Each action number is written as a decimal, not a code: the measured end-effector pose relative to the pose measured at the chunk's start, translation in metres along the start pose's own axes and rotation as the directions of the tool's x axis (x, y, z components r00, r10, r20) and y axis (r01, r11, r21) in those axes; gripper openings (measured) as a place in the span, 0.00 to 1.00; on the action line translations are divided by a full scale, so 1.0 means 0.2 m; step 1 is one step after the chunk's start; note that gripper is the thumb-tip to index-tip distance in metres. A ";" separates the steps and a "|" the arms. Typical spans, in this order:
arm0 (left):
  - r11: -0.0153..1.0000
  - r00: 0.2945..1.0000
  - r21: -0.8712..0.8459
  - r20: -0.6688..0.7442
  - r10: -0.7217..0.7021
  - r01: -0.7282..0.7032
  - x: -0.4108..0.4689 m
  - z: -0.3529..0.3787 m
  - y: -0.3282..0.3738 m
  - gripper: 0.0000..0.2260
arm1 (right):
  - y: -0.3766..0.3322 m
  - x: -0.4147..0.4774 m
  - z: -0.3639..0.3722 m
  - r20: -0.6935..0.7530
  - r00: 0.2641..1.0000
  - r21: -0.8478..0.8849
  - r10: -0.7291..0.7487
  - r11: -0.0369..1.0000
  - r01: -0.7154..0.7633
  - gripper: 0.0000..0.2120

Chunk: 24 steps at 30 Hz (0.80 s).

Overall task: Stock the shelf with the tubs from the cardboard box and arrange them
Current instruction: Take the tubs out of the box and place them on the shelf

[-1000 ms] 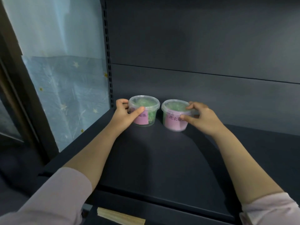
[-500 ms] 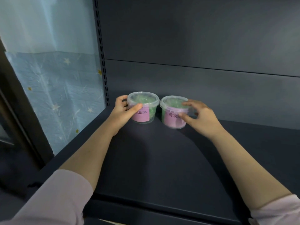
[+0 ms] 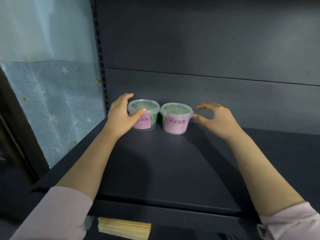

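Observation:
Two clear lidded tubs with pink labels and green contents stand side by side at the back left of the dark shelf (image 3: 166, 170). My left hand (image 3: 121, 116) wraps the left tub (image 3: 147, 116), thumb on its front, fingers behind its rim. The right tub (image 3: 176, 118) stands free. My right hand (image 3: 216, 118) hovers just to its right with fingers spread, thumb tip close to the tub's rim; contact cannot be told.
The shelf's dark back panel (image 3: 207, 84) rises right behind the tubs. A slotted upright (image 3: 101, 66) borders the shelf on the left, with a blue star-patterned sheet (image 3: 52, 101) beyond. A pale cardboard edge (image 3: 123, 229) shows below the shelf front.
My right hand has let go of the right tub and drawn away to the right, fingers spreading. My left hand stays around the left tub. The view has shifted slightly.

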<state>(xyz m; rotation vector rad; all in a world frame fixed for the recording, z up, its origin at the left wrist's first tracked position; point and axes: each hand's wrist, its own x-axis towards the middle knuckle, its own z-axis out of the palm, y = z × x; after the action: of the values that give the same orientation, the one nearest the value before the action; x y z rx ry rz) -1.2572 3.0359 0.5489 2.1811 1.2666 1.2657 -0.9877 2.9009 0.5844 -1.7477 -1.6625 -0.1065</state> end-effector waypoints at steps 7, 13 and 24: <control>0.964 0.964 0.028 0.039 0.263 -0.264 -0.22 0.09 0.60 0.14 | 0.08 -0.45 -0.63 -0.030 0.990 -0.192 0.140 0.971 -0.143 0.16; 0.833 0.830 0.047 0.130 0.542 -0.552 -0.74 0.46 1.21 0.15 | 0.27 -1.24 -1.09 -0.211 0.957 -0.409 0.200 0.871 -0.272 0.19; 0.695 0.627 -0.295 0.300 0.719 -0.656 -2.30 1.16 2.08 0.19 | 0.59 -3.22 -1.62 -0.473 0.674 -0.284 0.568 0.626 -0.726 0.20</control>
<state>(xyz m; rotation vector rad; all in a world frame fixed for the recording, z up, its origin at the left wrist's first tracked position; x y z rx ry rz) -0.9438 2.4637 0.4384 2.7173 0.1143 0.9945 -0.8601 2.1956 0.4437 -2.4327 -0.6741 -0.4585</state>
